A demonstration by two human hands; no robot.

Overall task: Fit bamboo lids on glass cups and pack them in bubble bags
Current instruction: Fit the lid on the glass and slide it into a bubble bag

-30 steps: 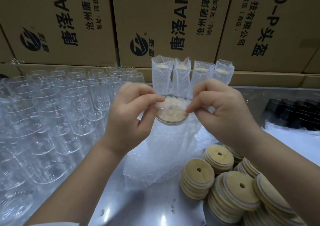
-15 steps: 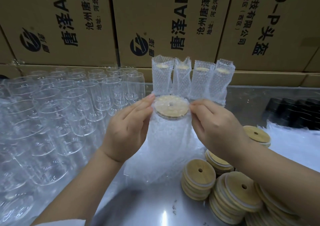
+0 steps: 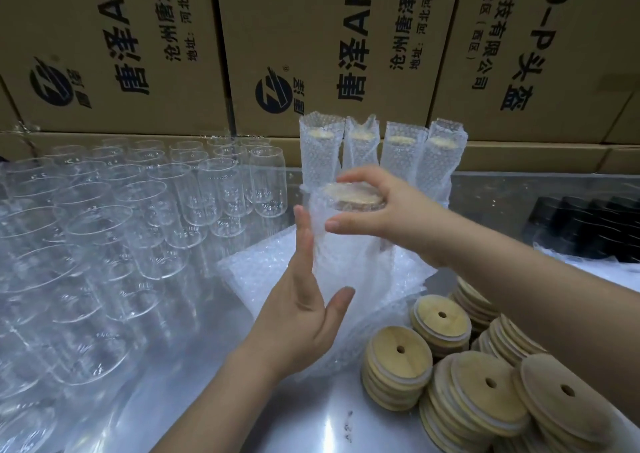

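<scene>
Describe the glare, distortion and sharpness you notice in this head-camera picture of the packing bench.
Head view: light glares off the metal table near the bottom edge; the wide lens tilts the cardboard boxes outward and stretches the glass cups at far left; the bamboo lids look sharp; the bagged cup in the right hand is hazed by bubble film.

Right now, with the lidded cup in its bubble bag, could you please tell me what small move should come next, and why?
Probably lift the bagged cup and stand it beside the four packed cups at the back. The right hand grips its lidded top, the left hand is flat and open at the bag's side, so the bagging looks finished.
</scene>
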